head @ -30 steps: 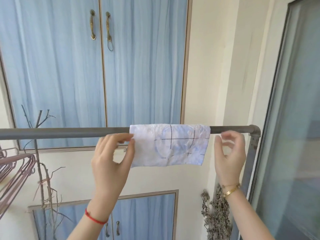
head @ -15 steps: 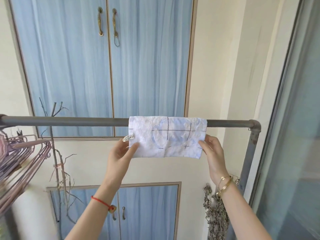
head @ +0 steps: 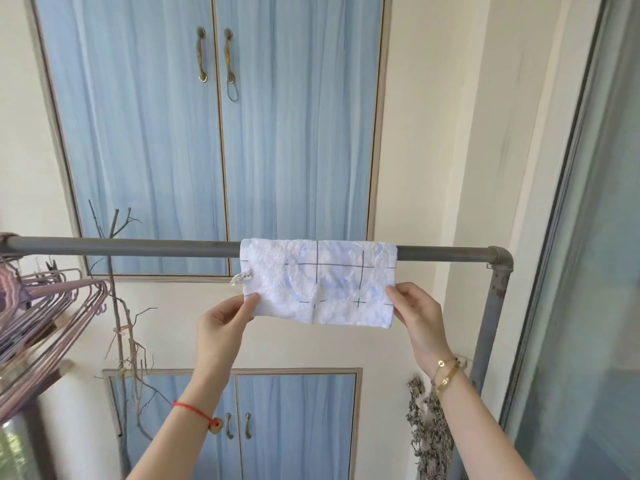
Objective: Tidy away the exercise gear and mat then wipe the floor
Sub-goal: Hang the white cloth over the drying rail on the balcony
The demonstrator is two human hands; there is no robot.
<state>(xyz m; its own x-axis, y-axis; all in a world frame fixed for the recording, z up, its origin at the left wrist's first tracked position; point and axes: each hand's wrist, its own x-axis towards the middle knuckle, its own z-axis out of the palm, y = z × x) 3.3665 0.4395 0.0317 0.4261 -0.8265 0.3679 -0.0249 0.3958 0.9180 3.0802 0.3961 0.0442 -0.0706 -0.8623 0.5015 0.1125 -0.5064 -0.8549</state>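
Over the grey rail (head: 138, 247) hangs a white cloth (head: 318, 282); left hand (head: 221, 323) and right hand (head: 417, 315) fingers pinch its lower corners.

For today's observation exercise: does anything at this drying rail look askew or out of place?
Only slightly: the cloth over the rail hangs unevenly, its bottom edge lower on the right, while both hands pinch its lower corners.

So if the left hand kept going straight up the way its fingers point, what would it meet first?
Probably the rail: the left hand pinches the cloth at its lower corner, beneath it. Depth is unclear.
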